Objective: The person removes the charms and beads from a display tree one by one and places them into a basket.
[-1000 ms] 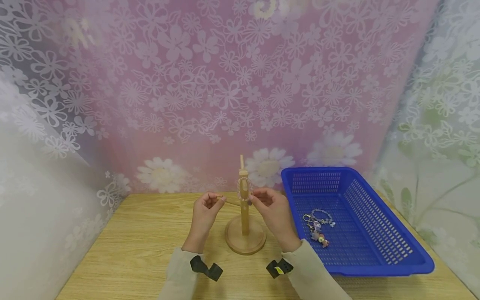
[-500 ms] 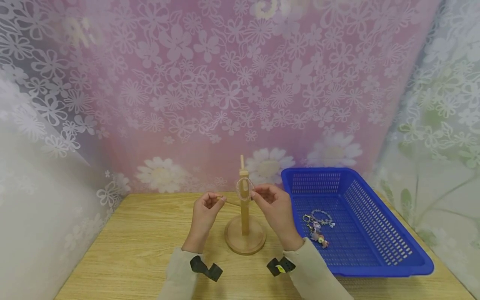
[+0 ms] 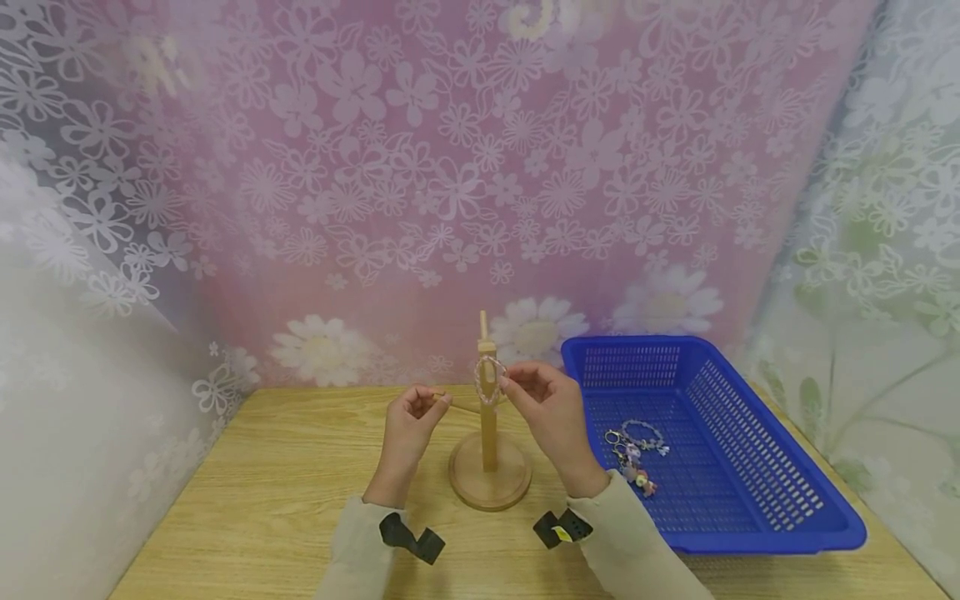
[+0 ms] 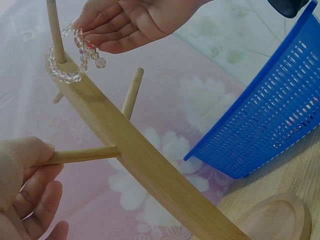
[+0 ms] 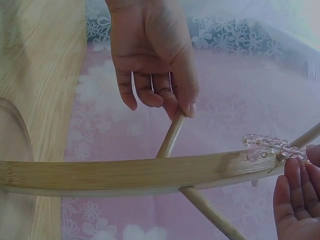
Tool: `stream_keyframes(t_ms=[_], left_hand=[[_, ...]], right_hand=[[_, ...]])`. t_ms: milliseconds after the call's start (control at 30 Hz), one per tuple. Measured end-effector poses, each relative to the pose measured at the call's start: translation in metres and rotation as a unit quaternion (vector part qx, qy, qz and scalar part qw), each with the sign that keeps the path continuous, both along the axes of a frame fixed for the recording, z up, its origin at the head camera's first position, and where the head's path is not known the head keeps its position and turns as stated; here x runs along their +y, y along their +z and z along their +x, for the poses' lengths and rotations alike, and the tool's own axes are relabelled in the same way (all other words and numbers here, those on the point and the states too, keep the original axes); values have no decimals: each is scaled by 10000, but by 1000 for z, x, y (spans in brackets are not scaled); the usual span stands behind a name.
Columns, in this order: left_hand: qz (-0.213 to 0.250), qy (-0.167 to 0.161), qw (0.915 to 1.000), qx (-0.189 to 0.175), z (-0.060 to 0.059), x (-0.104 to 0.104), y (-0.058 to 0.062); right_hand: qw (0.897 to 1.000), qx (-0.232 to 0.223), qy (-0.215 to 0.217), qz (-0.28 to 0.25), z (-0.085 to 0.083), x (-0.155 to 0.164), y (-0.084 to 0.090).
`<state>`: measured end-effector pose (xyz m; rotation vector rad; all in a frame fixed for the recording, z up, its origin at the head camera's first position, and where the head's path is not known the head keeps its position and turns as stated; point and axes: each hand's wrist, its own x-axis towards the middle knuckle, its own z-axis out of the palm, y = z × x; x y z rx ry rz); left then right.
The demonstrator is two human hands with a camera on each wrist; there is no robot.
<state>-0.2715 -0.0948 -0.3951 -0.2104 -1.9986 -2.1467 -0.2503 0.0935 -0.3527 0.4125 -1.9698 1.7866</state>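
Observation:
A wooden stand (image 3: 490, 446) with a round base and several slanting pegs stands upright between the hands. My left hand (image 3: 407, 429) pinches the end of one side peg (image 4: 87, 154) between thumb and fingertips. My right hand (image 3: 557, 417) holds a bracelet of clear, pinkish beads (image 4: 67, 77) by its edge, between thumb and fingers. In the left wrist view the bracelet loops round an upper peg (image 4: 56, 30), close to the top of the post. A small beaded tail (image 4: 99, 61) dangles from it below the right fingers.
A blue plastic basket (image 3: 750, 467) stands on the right of the wooden table (image 3: 247, 500). Inside it lie a pale beaded bracelet (image 3: 643, 432) and a keychain with small figures (image 3: 637, 473). Flowered cloth (image 3: 420, 208) hangs behind.
My right hand has risen slightly with the bracelet's edge, and the loop shows wider in the head view. The left hand has stayed at its peg.

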Motion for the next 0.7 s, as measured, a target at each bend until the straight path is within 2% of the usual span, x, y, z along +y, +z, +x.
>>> stream_keyframes(t_ms=[300,533,700], left_hand=[[-2,4,10000,26,0,0,1],[5,9,10000,-5,1,0,1],[-23,32,10000,27,1,0,1]], right_hand=[[9999,80,107,-5,3,-1,8],[9998,137,137,22,-1,1,7],[9992,317,251,70,-1,2,9]])
